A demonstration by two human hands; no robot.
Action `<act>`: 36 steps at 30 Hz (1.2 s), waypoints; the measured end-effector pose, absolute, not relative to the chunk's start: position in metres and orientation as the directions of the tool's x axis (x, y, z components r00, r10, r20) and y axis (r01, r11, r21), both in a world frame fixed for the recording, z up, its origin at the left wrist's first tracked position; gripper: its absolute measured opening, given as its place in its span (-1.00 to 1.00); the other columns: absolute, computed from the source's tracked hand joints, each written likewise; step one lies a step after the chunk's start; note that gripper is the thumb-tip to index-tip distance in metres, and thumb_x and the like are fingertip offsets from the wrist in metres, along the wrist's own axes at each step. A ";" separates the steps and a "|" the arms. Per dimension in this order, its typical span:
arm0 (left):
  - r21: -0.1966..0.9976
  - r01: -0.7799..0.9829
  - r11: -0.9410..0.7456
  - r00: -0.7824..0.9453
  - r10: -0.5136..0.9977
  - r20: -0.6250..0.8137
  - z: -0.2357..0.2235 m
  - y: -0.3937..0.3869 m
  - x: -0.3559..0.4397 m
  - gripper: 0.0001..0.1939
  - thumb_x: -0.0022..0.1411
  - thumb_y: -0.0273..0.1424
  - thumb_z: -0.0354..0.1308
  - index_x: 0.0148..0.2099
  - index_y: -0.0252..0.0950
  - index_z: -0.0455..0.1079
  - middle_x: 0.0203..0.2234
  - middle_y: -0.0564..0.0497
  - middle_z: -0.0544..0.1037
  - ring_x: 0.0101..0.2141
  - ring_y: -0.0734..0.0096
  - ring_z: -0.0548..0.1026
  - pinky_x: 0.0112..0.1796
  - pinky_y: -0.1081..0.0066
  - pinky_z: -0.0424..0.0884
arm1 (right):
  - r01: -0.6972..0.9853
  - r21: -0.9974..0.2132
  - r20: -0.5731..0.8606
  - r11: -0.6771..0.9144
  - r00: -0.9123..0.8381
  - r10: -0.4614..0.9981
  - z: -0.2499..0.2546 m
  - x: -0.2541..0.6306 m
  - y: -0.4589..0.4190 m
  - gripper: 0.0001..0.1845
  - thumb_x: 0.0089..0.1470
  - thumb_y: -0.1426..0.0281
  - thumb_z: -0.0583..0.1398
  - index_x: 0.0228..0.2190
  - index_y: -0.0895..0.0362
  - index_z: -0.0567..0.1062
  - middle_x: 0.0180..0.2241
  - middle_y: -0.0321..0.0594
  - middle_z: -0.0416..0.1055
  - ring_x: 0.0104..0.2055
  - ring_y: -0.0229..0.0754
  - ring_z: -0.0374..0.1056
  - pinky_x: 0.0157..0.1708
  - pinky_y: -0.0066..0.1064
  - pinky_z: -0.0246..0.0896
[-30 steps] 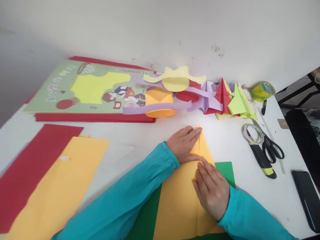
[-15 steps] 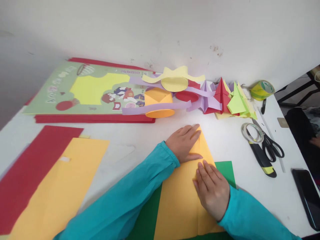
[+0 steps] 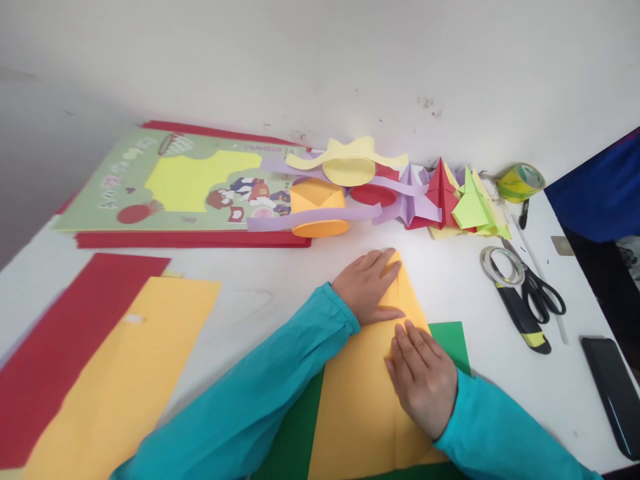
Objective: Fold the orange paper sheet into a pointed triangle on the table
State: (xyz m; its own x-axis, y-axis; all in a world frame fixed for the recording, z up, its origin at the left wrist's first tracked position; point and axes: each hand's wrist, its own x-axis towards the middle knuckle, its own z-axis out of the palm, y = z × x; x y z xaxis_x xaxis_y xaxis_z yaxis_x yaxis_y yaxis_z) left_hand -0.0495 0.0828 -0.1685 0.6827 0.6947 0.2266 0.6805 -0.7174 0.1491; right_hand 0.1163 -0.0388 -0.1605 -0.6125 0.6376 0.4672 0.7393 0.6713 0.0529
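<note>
An orange paper sheet (image 3: 360, 407) with its far end folded to a point lies on a green sheet (image 3: 293, 440) on the white table. My left hand (image 3: 367, 287) lies flat on the folded point, fingers stretched toward the tip. My right hand (image 3: 423, 377) presses flat on the right side of the orange sheet, fingers together and extended. Both arms wear teal sleeves.
Red paper (image 3: 75, 320) and orange paper (image 3: 115, 380) lie at left. A green picture pad (image 3: 165, 183) and folded paper crafts (image 3: 390, 190) line the wall. Scissors (image 3: 540, 293), a utility knife (image 3: 523, 317), tape rolls (image 3: 520, 181) and a phone (image 3: 610, 390) are at right. Something blue (image 3: 600, 187) shows at the right edge.
My hands have hardly moved on the orange sheet. A blue shape has come into view at the right edge.
</note>
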 end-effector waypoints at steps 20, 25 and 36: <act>0.141 0.660 -0.738 0.711 0.674 0.201 -0.171 0.085 -0.051 -0.20 0.19 0.08 -0.04 0.20 -0.51 0.20 0.20 -0.27 0.22 0.00 -0.01 0.24 -0.03 0.14 0.22 | 0.734 0.060 0.457 0.676 -0.623 0.636 -0.156 0.117 -0.037 -0.81 0.12 0.51 0.17 -0.30 0.40 0.54 -0.18 0.18 0.50 0.00 0.10 0.39 -0.12 -0.15 0.43; 0.135 0.663 -0.736 0.706 0.675 0.213 -0.172 0.085 -0.052 -0.24 0.23 0.04 -0.08 0.20 -0.52 0.19 0.21 -0.23 0.21 0.00 0.00 0.24 -0.02 0.15 0.22 | 0.727 0.048 0.448 0.685 -0.628 0.636 -0.156 0.118 -0.037 -0.81 0.13 0.52 0.16 -0.30 0.42 0.54 -0.18 0.20 0.50 -0.01 0.12 0.39 -0.14 -0.14 0.45; 0.133 0.666 -0.734 0.709 0.678 0.195 -0.169 0.084 -0.052 -0.19 0.20 0.08 -0.05 0.21 -0.55 0.18 0.22 -0.24 0.20 0.00 -0.02 0.22 0.00 0.15 0.19 | 0.732 0.040 0.483 0.680 -0.610 0.628 -0.152 0.115 -0.048 -0.85 0.10 0.52 0.20 -0.37 0.40 0.54 -0.26 0.20 0.52 -0.11 0.11 0.45 -0.21 -0.18 0.49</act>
